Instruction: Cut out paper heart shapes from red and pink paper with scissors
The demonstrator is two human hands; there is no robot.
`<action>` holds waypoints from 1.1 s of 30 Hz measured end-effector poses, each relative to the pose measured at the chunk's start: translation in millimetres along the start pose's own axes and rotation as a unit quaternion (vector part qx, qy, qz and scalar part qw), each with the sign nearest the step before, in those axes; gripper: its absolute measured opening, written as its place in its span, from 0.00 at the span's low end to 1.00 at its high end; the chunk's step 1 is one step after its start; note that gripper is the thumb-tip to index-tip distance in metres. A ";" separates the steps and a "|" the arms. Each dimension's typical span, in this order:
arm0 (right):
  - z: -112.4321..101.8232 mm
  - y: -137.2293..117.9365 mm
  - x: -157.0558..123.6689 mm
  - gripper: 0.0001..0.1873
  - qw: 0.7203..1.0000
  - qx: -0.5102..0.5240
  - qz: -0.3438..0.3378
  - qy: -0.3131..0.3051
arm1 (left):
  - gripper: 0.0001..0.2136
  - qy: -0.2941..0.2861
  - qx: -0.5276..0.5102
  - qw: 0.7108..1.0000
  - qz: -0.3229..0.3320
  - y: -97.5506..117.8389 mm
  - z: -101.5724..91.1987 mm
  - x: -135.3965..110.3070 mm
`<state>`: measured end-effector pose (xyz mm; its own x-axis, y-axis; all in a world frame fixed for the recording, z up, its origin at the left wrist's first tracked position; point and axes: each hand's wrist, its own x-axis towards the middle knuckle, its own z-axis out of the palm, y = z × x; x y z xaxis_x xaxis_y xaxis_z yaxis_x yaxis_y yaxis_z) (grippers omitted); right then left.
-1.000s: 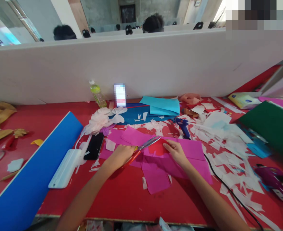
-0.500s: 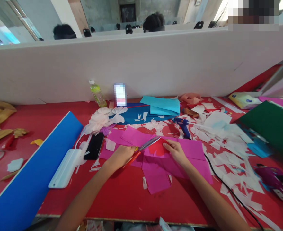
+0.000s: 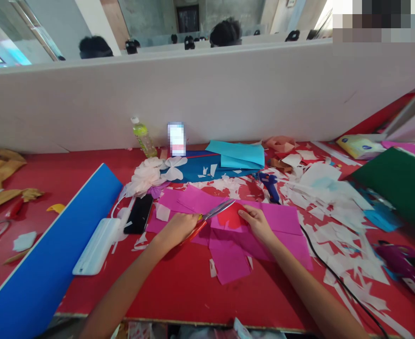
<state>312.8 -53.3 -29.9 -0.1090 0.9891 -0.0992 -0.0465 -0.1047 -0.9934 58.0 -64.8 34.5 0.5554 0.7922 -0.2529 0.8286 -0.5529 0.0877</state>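
Observation:
My left hand (image 3: 182,229) is closed around the handles of a pair of scissors (image 3: 218,209), whose blades point up and to the right. Between the fingertips of my right hand (image 3: 258,221) is the edge of a red piece of paper (image 3: 230,215). The scissor tips lie against or just over the top left of that red piece; I cannot tell whether they touch it. Beneath both hands, magenta sheets (image 3: 281,219) are spread over the red table (image 3: 158,292). A black phone (image 3: 139,214) lies left of my left hand.
A blue board (image 3: 52,235) and a white device (image 3: 97,247) stand at left. White paper flowers (image 3: 147,175), a bottle (image 3: 143,137) and cyan paper (image 3: 242,154) sit behind. A blue glue gun (image 3: 269,185), white scraps (image 3: 316,188), black cord (image 3: 329,271) and purple glue gun (image 3: 405,268) lie right.
Both hands, the scissors and the red paper have barely moved. The whole view has shifted very slightly.

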 end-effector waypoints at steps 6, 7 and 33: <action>1.1 5.0 0.5 0.19 0.999 0.035 0.015 -0.009 | 0.11 0.000 0.031 1.000 -0.004 2.6 -2.3 0.6; 1.4 5.8 0.7 0.19 0.999 0.043 0.020 -0.010 | 0.11 -0.001 0.035 0.999 -0.008 3.3 -2.7 0.9; -3.1 6.4 4.3 0.18 1.000 -0.013 0.000 -0.022 | 0.10 -0.006 -0.019 1.000 -0.002 -6.9 -4.8 -3.3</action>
<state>315.1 -49.4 -36.9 -0.1525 0.9836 -0.0963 -0.0200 -0.1005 -0.9947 50.7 -62.3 39.3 0.5515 0.7909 -0.2654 0.8329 -0.5396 0.1229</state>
